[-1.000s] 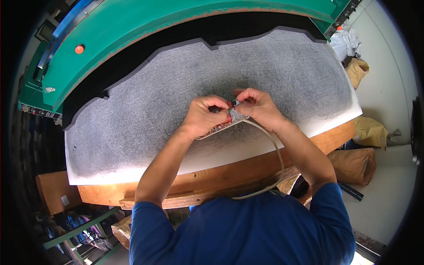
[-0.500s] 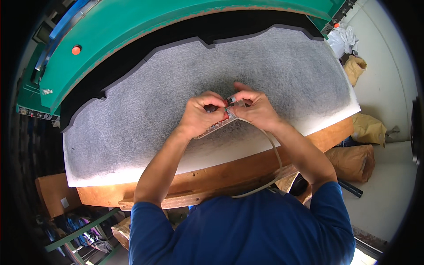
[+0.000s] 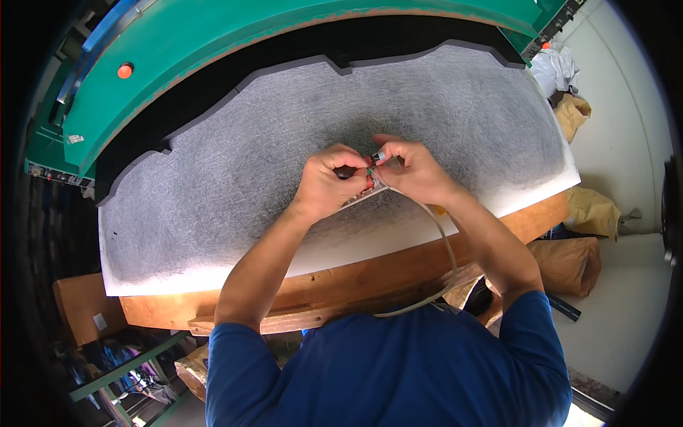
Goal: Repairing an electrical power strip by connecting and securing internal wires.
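Both my hands meet over the middle of the grey mat. A narrow whitish casing (image 3: 358, 200) with red and metallic bits inside, like an opened power strip, lies slanted under my fingers. My left hand (image 3: 326, 183) is closed, thumb and index fingertips pinched together at the casing's upper end, beside a small greenish wire end. My right hand (image 3: 416, 171) is closed too, its thumb and fingers around the end of a white cable (image 3: 445, 238). A small dark and silvery piece shows at its index fingertip. My fingers hide most of the wire ends.
The grey mat (image 3: 242, 164) covers a wooden table (image 3: 284, 295). Behind it stands a green machine (image 3: 235, 46) with a red button (image 3: 125, 70) and a black strip. Paper sacks (image 3: 569, 263) and a white plastic bag (image 3: 555, 67) are at the right. A cardboard box (image 3: 89, 309) stands left.
My fingers have shifted slightly and the left hand has moved a little right, covering more of the casing. Both hands keep their pinch; the cable still hangs over the table edge.
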`<act>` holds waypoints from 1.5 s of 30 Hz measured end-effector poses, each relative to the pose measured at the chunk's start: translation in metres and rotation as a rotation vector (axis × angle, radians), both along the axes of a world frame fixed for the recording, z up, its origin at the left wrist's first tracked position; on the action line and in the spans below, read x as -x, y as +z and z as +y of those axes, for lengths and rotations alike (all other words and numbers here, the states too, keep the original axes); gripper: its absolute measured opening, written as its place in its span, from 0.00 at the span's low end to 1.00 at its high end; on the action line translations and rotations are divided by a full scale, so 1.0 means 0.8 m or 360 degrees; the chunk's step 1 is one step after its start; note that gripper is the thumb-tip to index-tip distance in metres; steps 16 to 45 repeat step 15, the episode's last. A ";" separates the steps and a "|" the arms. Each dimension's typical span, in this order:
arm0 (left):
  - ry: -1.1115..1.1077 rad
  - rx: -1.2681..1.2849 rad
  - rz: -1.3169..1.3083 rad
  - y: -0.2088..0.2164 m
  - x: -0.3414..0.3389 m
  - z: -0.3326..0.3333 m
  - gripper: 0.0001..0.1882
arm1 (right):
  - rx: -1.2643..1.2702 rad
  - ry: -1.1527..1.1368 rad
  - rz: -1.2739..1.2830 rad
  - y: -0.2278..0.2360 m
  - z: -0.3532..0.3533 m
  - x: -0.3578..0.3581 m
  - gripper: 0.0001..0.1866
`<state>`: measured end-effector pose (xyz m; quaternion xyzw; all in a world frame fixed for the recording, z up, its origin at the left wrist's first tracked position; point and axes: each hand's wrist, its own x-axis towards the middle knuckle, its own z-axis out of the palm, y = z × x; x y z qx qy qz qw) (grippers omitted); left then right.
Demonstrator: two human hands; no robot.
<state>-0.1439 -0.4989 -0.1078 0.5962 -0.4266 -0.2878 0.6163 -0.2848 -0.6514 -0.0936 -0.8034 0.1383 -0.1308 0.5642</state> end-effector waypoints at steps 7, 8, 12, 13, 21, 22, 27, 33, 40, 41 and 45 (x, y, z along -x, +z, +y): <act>-0.0033 -0.0016 -0.0173 -0.006 -0.002 -0.002 0.06 | -0.0100 0.0148 0.0392 0.019 -0.006 0.004 0.04; -0.0027 -0.0027 -0.0178 -0.004 -0.002 -0.003 0.06 | -0.0191 0.0152 0.0400 0.018 -0.007 0.006 0.05; -0.0104 -0.0128 -0.0217 -0.004 -0.003 -0.002 0.06 | -0.0245 0.0159 0.0351 0.013 -0.006 0.010 0.05; -0.0109 -0.0103 -0.0204 -0.005 -0.003 -0.001 0.06 | -0.0249 0.0174 0.0340 0.012 -0.006 0.009 0.05; -0.0126 -0.0085 -0.0280 -0.001 -0.003 0.000 0.07 | -0.0255 0.0183 0.0328 0.011 -0.006 0.010 0.05; -0.0126 -0.0085 -0.0280 -0.001 -0.003 0.000 0.07 | -0.0255 0.0183 0.0328 0.011 -0.006 0.010 0.05; -0.0126 -0.0085 -0.0280 -0.001 -0.003 0.000 0.07 | -0.0255 0.0183 0.0328 0.011 -0.006 0.010 0.05; -0.0126 -0.0085 -0.0280 -0.001 -0.003 0.000 0.07 | -0.0255 0.0183 0.0328 0.011 -0.006 0.010 0.05; -0.0126 -0.0085 -0.0280 -0.001 -0.003 0.000 0.07 | -0.0255 0.0183 0.0328 0.011 -0.006 0.010 0.05; -0.0126 -0.0085 -0.0280 -0.001 -0.003 0.000 0.07 | -0.0255 0.0183 0.0328 0.011 -0.006 0.010 0.05; -0.0126 -0.0085 -0.0280 -0.001 -0.003 0.000 0.07 | -0.0255 0.0183 0.0328 0.011 -0.006 0.010 0.05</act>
